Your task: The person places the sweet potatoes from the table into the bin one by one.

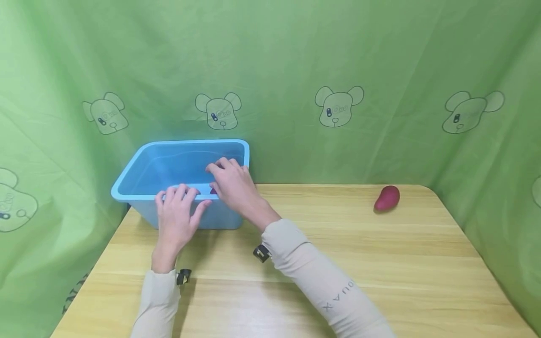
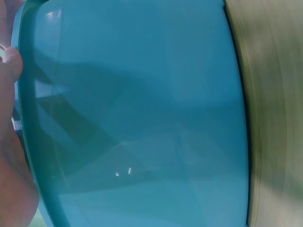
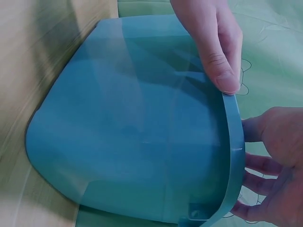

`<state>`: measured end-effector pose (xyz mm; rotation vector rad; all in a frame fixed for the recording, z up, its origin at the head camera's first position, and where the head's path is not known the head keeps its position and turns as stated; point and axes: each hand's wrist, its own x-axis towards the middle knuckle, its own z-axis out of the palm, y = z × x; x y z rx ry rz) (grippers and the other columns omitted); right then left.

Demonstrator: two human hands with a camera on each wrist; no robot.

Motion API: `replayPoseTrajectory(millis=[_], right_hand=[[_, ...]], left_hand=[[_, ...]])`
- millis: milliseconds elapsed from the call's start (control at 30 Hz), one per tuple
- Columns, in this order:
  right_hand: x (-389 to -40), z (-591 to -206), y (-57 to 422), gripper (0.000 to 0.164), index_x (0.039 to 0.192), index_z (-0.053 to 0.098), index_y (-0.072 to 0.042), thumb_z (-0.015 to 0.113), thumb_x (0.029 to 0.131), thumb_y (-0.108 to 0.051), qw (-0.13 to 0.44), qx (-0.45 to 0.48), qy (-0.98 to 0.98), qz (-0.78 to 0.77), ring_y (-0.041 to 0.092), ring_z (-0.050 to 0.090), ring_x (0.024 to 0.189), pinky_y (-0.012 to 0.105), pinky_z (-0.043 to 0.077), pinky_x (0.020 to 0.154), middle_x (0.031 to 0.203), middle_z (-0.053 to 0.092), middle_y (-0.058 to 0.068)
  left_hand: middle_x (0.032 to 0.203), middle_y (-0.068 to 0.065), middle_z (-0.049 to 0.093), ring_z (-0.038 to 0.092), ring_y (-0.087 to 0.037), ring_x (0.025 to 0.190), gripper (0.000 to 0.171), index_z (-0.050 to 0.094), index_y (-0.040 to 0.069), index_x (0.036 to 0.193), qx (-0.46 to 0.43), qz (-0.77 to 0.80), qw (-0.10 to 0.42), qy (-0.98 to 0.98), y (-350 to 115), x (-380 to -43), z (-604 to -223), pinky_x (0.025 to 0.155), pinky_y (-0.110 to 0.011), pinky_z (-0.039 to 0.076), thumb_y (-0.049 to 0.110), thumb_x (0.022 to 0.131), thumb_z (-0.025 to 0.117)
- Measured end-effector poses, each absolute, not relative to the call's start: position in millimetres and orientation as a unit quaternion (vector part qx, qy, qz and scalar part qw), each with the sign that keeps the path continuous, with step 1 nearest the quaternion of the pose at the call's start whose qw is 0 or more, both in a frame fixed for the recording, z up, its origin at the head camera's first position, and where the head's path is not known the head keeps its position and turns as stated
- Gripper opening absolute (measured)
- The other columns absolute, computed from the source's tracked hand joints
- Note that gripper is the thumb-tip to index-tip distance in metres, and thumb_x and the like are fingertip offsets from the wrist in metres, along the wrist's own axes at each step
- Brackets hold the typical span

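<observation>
A blue plastic bin (image 1: 181,211) stands on the left of the table. My left hand (image 1: 175,213) grips its front rim, fingers over the edge and thumb on the outer side, as the right wrist view also shows. My right hand (image 1: 236,185) reaches over the rim near the right corner, its fingers spread and loosely bent inside the bin. A small dark red patch (image 1: 213,191) of something in the bin shows by the right thumb; the rest of it is hidden. On the table's far right lies a dark red, mango-shaped object (image 1: 387,198).
The wooden table (image 1: 338,263) has a green curtain (image 1: 287,51) with bear-head drawings behind it and along both sides. The bin stands close to the back curtain. A small black device (image 1: 261,253) sits at the right cuff, another (image 1: 183,276) at the left.
</observation>
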<state>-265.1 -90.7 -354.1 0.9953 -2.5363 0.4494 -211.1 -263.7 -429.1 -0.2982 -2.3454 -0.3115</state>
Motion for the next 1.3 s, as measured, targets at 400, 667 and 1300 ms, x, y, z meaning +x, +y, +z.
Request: replayPoseTrajectory(millis=[400,667,1300], right_hand=[[-265,-362,-77,0.024,0.114,0.064,-0.020,0.065,0.090,-0.024,0.216,0.359,-0.893,0.166,0.016,0.055,0.096,0.028,0.044,0.077,0.111,0.062,-0.003],[-264,-368,-55,0.024,0.114,0.064,-0.017,0.063,0.091,-0.023,0.228,0.354,-0.883,0.209,0.018,0.055,0.103,0.035,0.045,0.079,0.111,0.061,-0.001],[-259,-371,-11,0.031,0.121,0.061,-0.014,0.061,0.093,-0.027,0.291,0.339,-0.847,0.289,0.017,0.054,0.103,0.035,0.045,0.083,0.116,0.060,0.001]], left_hand=[[0.099,-0.007,0.056,0.046,-0.032,0.100,0.043,0.059,0.013,0.096,-0.113,-0.118,0.365,-0.917,-264,-211,-430,0.091,-0.055,0.025,0.054,0.090,0.052],[0.099,-0.008,0.056,0.046,-0.032,0.100,0.045,0.060,0.012,0.096,-0.113,-0.116,0.366,-0.916,-264,-212,-430,0.091,-0.055,0.025,0.055,0.090,0.052],[0.098,-0.007,0.056,0.045,-0.032,0.098,0.041,0.058,0.014,0.095,-0.113,-0.120,0.365,-0.916,-265,-212,-430,0.092,-0.055,0.024,0.054,0.090,0.053]])
